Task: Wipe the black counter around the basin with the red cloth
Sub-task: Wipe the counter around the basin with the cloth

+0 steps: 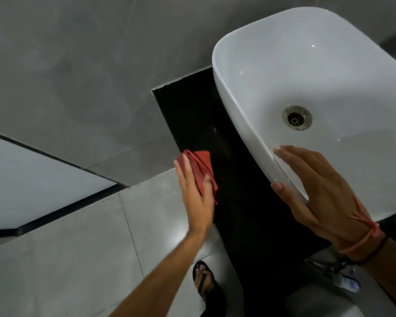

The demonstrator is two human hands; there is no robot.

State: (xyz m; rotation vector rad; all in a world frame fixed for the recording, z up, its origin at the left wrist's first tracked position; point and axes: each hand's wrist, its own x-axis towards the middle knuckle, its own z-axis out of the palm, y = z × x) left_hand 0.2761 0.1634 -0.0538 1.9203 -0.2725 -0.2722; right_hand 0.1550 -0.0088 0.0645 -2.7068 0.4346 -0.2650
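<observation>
Left hand (196, 197) fingers clamp the red cloth (200, 171) on the black desk (236, 202) edge. Right hand (318, 191), fingers spread open, rests on the white basin (306, 72) rim just beside; a sandalled foot (204, 280) is on the tiled floor (78, 259) below.

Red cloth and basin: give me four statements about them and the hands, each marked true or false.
1. The left hand presses the red cloth on the black counter. True.
2. The right hand holds a sponge. False: it rests open on the basin rim.
3. The basin is full of water. False: its drain lies bare.
4. Thread bands circle the right wrist. True.
</observation>
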